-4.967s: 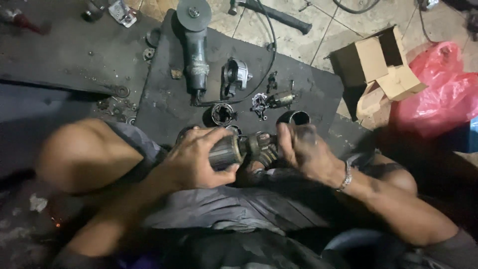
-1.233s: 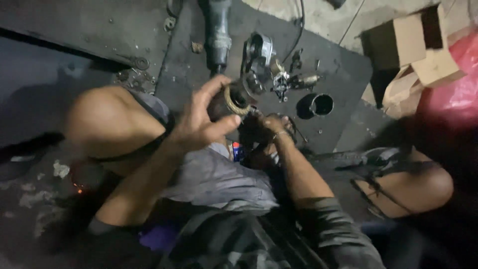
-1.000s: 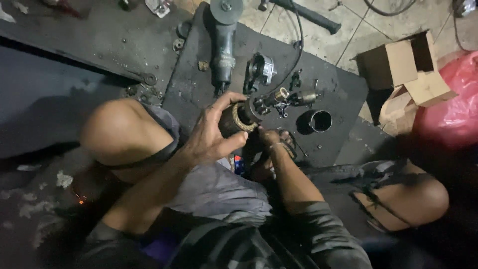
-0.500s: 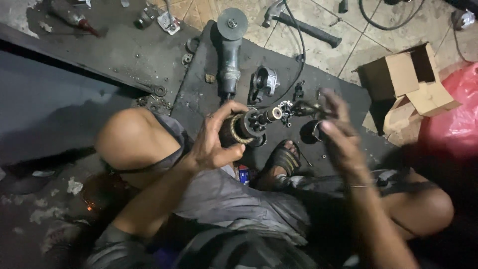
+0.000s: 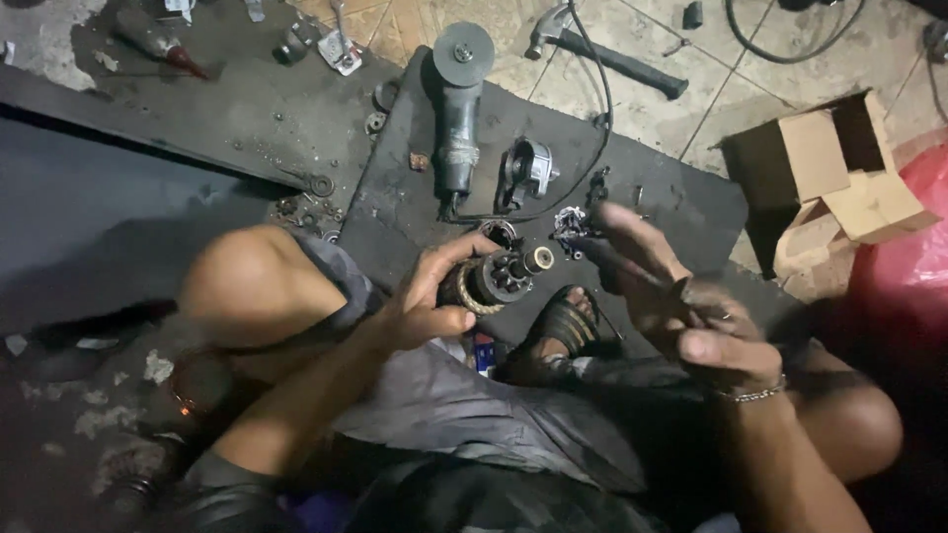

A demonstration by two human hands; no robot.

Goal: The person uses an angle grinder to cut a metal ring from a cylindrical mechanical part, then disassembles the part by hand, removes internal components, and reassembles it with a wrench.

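My left hand [image 5: 427,301] grips a dark cylindrical motor armature [image 5: 491,281] with a brass-coloured ring and a shaft end pointing right. It is held above my lap, over the edge of a black rubber mat [image 5: 671,197]. My right hand [image 5: 664,291] is raised to the right of the armature, greasy, fingers spread, holding nothing. A small metal part with wires [image 5: 571,223] lies on the mat just beyond its fingertips.
On the mat lie an angle grinder [image 5: 457,109] and a small motor housing [image 5: 528,170]. A hammer [image 5: 602,54] rests on the tiled floor behind. An open cardboard box [image 5: 834,178] and a red plastic bag [image 5: 913,247] sit at the right. A sandalled foot [image 5: 558,331] is below the armature.
My right hand has let go of the armature and moved up and to the right, opening. The left hand keeps the armature, turned so the shaft points right. The view has tilted.
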